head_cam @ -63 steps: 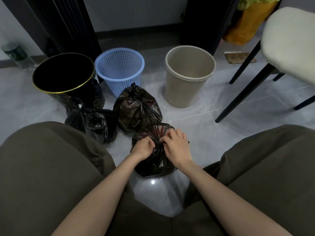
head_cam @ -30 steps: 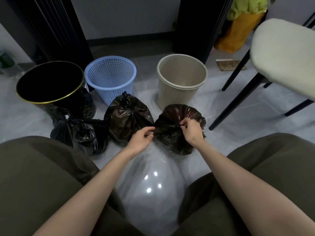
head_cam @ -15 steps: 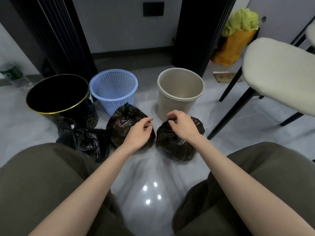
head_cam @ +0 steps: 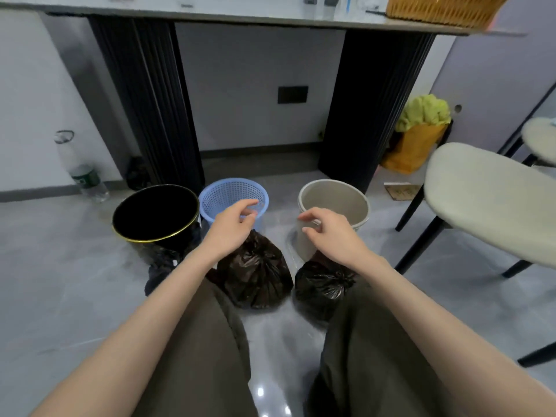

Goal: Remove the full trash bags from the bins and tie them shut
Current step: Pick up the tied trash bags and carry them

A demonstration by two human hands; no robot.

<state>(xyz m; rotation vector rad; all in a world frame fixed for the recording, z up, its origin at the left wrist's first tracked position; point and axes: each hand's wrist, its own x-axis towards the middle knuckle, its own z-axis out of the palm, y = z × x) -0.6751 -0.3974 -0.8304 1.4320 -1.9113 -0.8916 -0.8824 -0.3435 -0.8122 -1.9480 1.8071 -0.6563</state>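
Grey glossy floor (head_cam: 75,281) holds the whole lot, in front of a bench (head_cam: 210,13) on black fluted legs (head_cam: 150,100), with a wicker basket (head_cam: 442,9) on its top at the right. Three bins stand in a row across the floor: a black bin with a gold rim (head_cam: 156,218) at the left, a blue mesh bin (head_cam: 233,197) just beside it, and a beige bin (head_cam: 334,206) set a little apart at the right. Three black trash bags lie on the floor in front of the bins and near your knees. The middle bag (head_cam: 255,275) sits before the blue bin with its neck gathered at the top. The right bag (head_cam: 323,284) rests against the foot of the beige bin, its neck likewise bunched. The left bag (head_cam: 159,272) sits below the black bin, blurred and partly hidden by your forearm. Your hands are raised above the bags and apart from each other: your left hand (head_cam: 230,233) is over the blue bin's near rim and your right hand (head_cam: 331,236) is in front of the beige bin, both with fingers loosely curled and holding nothing. At the right stands a cream-seated chair (head_cam: 487,203) on black legs, and behind it a yellow bag (head_cam: 418,145) topped with green cloth. A plastic bottle (head_cam: 81,167) stands by the left wall.
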